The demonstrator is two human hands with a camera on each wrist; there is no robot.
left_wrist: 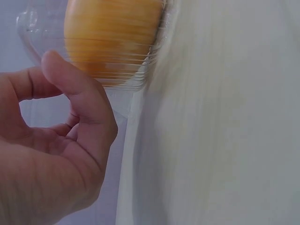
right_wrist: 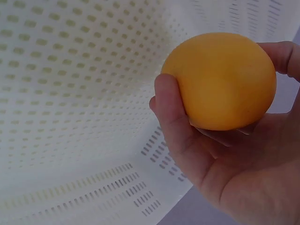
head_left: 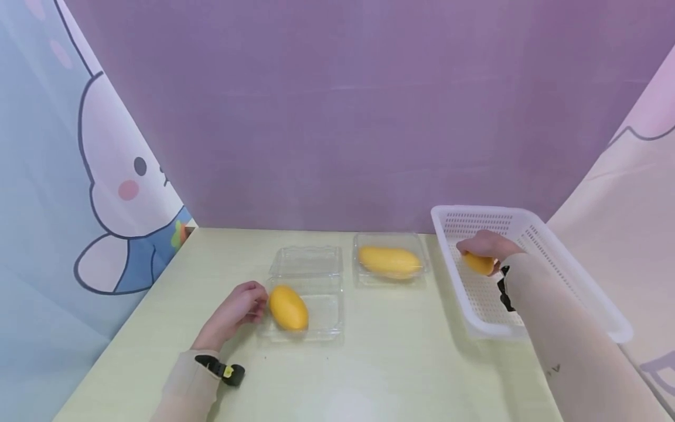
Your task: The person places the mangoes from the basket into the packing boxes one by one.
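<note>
Inside the white basket [head_left: 457,281], my right hand [head_left: 487,241] grips a yellow-orange mango [right_wrist: 220,82], its fingers and thumb curled round the sides. The basket's perforated walls and floor show behind it in the right wrist view. On the table's left part, another mango [head_left: 288,308] lies tilted in the left side of an open clear plastic clamshell container [head_left: 325,313]. At that container's left edge is my left hand [head_left: 244,308], its fingers bent. In the left wrist view the thumb and index finger pinch at the container's edge, below the mango.
A second clear clamshell container [head_left: 390,237], closed over yellow fruit [head_left: 390,262], stands at the back middle of the pale table [head_left: 390,363]. The open container's lid [head_left: 306,261] lies folded back. A purple backdrop [head_left: 337,117] rises behind, with patterned cloths at both sides.
</note>
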